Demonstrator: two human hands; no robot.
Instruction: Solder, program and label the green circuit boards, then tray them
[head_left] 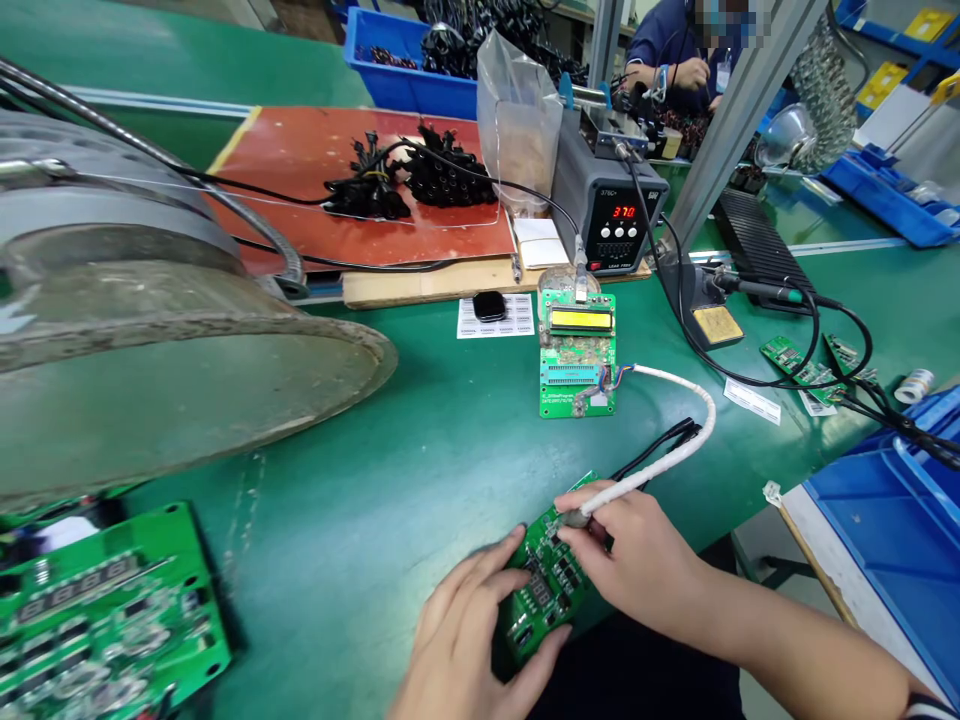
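Near the table's front edge, my left hand (pixel 469 630) grips a green circuit board (pixel 541 590) by its sides, fingers on one edge and thumb on the other. The board carries a small digit display and black parts. My right hand (pixel 637 560) pinches the end plug of a white-sleeved cable (pixel 701 430) against the board's upper part; the contact itself is hidden by the fingers. That cable runs to a programmer board (pixel 577 350) with a lit yellow screen and a blue socket. Black wires (pixel 660 445) stick out behind the held board.
A soldering station (pixel 619 215) reading 370 stands behind, its iron (pixel 765 290) resting in a holder at right. A large fume hood (pixel 187 380) juts in from the left above more green boards (pixel 112 610). Blue bins (pixel 892 540) sit at right. Across the bench a person (pixel 682 60) works.
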